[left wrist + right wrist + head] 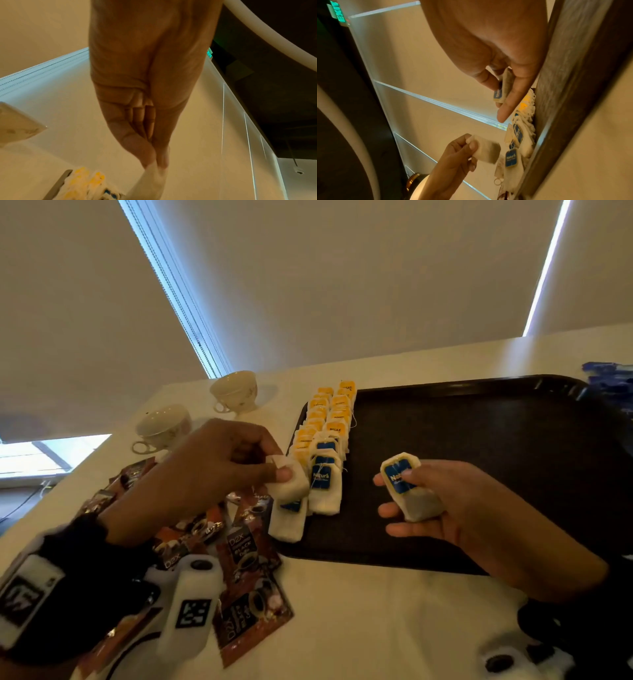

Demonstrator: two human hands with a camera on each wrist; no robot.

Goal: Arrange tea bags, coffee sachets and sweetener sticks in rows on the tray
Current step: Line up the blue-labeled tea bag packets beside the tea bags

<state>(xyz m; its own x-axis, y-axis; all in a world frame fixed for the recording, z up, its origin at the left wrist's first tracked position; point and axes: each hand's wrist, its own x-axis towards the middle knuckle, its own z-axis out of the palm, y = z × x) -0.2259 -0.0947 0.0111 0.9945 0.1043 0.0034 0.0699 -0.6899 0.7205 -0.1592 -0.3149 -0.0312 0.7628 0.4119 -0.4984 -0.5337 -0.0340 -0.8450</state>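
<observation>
A black tray (479,460) lies on the white table. Two rows of tea bags run along its left edge: yellow-tagged ones (337,412) at the far end, blue-tagged ones (325,481) nearer. My left hand (274,470) pinches a white tea bag (291,484) by its top, just above the near end of the left row. In the left wrist view that tea bag (150,181) hangs from my fingertips. My right hand (407,491) holds a blue-tagged tea bag (411,487) over the tray, right of the rows. The right wrist view shows this held tea bag (502,88).
Brown coffee sachets (246,553) lie in a loose pile on the table left of the tray, under my left forearm. Two white teacups (236,392) (162,426) stand at the back left. Blue packets (609,378) lie beyond the tray's far right corner.
</observation>
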